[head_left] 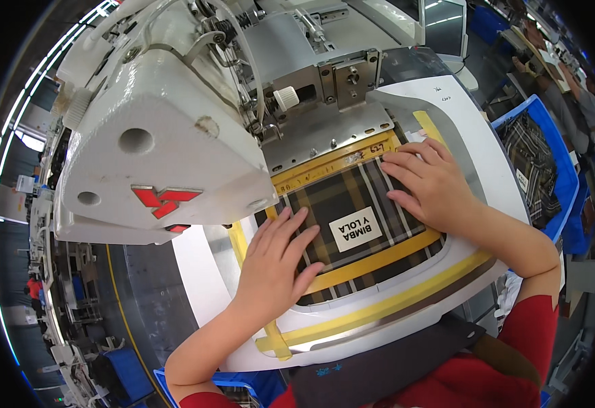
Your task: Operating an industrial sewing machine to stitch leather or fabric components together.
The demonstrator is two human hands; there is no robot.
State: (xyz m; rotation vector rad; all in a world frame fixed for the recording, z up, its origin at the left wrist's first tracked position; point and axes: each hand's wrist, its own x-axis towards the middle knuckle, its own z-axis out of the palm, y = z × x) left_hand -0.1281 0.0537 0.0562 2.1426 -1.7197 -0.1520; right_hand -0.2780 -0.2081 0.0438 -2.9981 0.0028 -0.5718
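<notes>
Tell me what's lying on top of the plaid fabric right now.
A white label sits mid-fabric on the plaid fabric. The left hand and right hand press flat on it. Whatever lies beneath the palms is hidden.

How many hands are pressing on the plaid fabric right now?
2. The left hand lies flat on the plaid fabric at its lower left; the right hand lies flat on its upper right corner, beside the white label.
</notes>
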